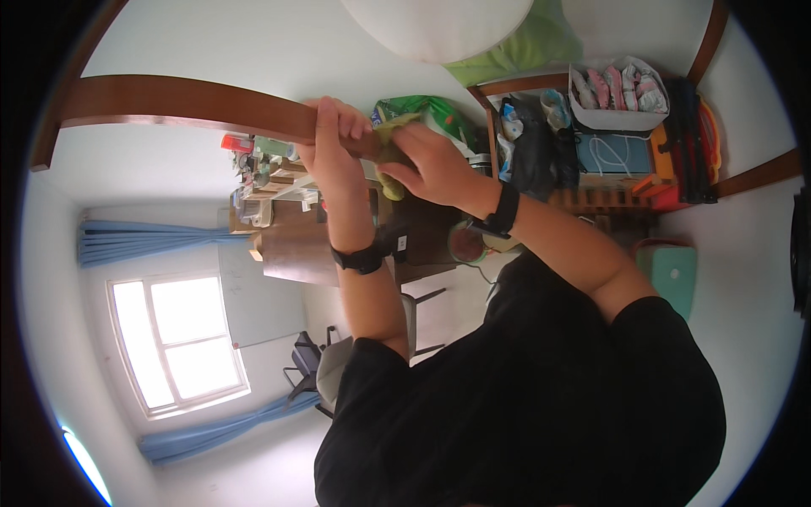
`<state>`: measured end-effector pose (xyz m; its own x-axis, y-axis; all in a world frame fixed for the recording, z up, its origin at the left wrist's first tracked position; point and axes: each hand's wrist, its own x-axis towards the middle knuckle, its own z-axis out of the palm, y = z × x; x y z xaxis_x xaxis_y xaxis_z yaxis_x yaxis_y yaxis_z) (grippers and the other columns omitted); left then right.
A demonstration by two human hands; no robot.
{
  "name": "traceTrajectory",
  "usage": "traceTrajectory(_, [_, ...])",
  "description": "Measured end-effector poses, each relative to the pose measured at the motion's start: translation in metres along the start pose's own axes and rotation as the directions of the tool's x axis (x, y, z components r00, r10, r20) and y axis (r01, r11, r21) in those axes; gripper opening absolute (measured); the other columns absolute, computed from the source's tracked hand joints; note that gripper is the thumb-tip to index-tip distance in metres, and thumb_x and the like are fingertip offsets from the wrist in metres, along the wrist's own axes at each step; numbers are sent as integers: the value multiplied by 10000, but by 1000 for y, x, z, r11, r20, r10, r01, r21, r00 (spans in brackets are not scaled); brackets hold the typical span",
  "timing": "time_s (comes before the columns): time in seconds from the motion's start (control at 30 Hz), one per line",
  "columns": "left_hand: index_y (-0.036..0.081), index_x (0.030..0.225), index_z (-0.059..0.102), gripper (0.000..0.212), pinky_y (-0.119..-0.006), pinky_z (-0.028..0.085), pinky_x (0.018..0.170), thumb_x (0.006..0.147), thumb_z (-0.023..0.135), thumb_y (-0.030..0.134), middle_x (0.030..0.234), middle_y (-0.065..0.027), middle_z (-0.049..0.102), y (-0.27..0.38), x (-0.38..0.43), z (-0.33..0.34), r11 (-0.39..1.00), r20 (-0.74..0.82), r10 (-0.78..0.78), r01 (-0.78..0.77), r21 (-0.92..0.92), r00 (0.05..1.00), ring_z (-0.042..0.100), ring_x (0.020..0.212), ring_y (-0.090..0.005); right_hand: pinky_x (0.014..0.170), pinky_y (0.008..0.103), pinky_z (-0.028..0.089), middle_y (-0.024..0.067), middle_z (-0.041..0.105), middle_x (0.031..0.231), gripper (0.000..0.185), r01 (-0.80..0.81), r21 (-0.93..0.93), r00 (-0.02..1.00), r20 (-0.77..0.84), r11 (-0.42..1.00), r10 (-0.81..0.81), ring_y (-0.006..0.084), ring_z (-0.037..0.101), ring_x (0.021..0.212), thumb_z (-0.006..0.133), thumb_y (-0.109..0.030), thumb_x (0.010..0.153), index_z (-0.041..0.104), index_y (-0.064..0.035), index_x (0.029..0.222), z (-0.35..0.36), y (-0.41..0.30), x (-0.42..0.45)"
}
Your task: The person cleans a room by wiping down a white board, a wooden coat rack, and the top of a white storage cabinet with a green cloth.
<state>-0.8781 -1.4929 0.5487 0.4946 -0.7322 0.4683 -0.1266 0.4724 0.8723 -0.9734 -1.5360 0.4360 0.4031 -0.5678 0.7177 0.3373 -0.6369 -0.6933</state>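
A reddish-brown wooden rail runs from the upper left toward the middle, at the top of the view. My left hand is wrapped around it near its visible right end, thumb on the near side and fingers over the far side. Just to the right, my right hand holds a yellow-green cloth, folded around the rail and pressed against it. The cloth and fingers hide that stretch of wood. Both wrists wear black bands.
Beyond the hands are a brown desk and a cluttered shelf. At right, a wooden rack bears bags and a white bin of packets. A pale round object hangs overhead. Office chairs stand below left.
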Motion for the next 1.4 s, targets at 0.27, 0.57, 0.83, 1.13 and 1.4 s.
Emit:
traceTrajectory(0.27, [75,828,440,201,-331,387,616,1016,483,128,688,-17,381,1,-2,5,1000,-22,-2,2,8,1000,381,628,-149,727,472,450,209,566,902,354,-202,16,971,135,979,198,434,558,860,698,-310,896,570,5,992,2,133,-151])
traceTrajectory(0.57, [49,890,467,126,-286,373,536,993,518,101,667,-8,398,-9,4,7,996,-41,61,-64,-64,997,391,576,-121,728,459,467,201,635,844,417,-408,-76,846,342,910,408,411,619,833,802,-339,794,611,16,898,-22,176,-172])
traceTrajectory(0.83, [70,852,456,160,-273,337,516,990,521,117,654,5,387,-11,5,8,993,-75,114,-116,-18,991,360,555,-108,753,307,490,105,719,878,349,-429,364,881,371,827,294,161,659,820,843,-268,754,690,-8,931,-22,82,-49])
traceTrajectory(1.13, [110,732,400,281,-260,294,507,986,511,153,615,20,333,-6,-1,10,995,-89,98,-95,37,991,312,531,-99,641,307,410,38,587,725,280,-551,357,805,465,754,368,92,457,692,740,-225,880,628,28,924,-8,133,-67])
traceTrajectory(1.4, [130,686,347,344,-268,265,507,982,514,183,596,23,298,-9,5,18,991,-93,117,-109,80,989,290,522,-99,690,370,476,132,700,875,223,-738,213,674,278,640,684,206,656,757,687,-215,927,663,4,964,-2,230,-231])
